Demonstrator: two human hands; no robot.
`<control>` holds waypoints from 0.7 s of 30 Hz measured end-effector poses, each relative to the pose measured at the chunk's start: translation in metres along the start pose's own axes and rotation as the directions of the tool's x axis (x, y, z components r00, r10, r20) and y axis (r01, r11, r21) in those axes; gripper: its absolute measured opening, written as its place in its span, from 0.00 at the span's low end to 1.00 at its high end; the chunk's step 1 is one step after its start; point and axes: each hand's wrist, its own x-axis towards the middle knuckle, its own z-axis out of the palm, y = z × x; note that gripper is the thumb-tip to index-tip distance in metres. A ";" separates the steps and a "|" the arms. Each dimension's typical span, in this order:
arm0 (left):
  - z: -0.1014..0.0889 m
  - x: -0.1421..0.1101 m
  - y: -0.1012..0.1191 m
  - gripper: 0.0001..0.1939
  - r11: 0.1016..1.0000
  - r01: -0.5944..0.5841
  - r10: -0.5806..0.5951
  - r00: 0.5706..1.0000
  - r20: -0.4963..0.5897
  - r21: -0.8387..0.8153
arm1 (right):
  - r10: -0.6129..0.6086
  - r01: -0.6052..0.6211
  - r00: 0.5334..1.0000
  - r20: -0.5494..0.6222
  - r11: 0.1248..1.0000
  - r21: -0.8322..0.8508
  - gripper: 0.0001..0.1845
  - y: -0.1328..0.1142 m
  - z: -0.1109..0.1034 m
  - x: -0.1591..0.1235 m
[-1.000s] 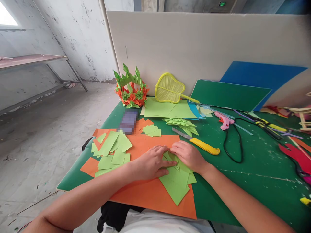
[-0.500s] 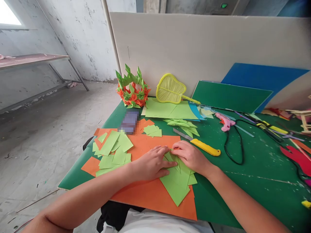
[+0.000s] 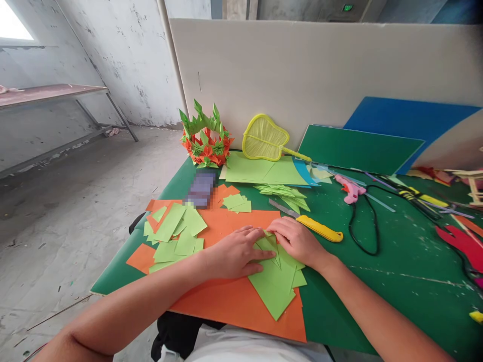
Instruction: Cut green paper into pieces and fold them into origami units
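Note:
A small folded green paper piece (image 3: 274,252) lies on several green paper squares (image 3: 273,294), which rest on a large orange sheet (image 3: 237,306). My left hand (image 3: 236,254) lies across its left side, fingers stretched out and pressing it down. From the right, my right hand (image 3: 298,240) pinches the folded piece at its upper edge with curled fingers. Its fingertips are partly hidden. Just beyond my right hand sits a yellow-handled utility knife (image 3: 320,229) with its blade out. Loose green squares (image 3: 177,231) are scattered left of my left hand.
Along the back stand an orange-and-green paper basket shape (image 3: 207,141) and a yellow fan (image 3: 265,138) leaning on a board. Folded green pieces (image 3: 287,193) lie near green sheets (image 3: 256,168). A pink glue gun (image 3: 350,190) with a black cord is at right.
My right hand's fingers have shifted slightly at the top of the folded piece. The left hand stays where it was, and the papers lie as before.

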 end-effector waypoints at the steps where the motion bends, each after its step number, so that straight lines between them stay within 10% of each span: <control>1: 0.000 0.000 0.000 0.20 1.000 -0.003 0.003 1.000 -0.002 -0.006 | -0.006 0.006 1.000 0.015 1.000 -0.013 0.17 0.000 0.000 0.001; 21: -0.001 0.001 -0.002 0.23 1.000 0.019 -0.019 0.999 -0.031 -0.017 | 0.019 -0.020 0.999 -0.029 1.000 -0.020 0.12 -0.001 -0.016 -0.006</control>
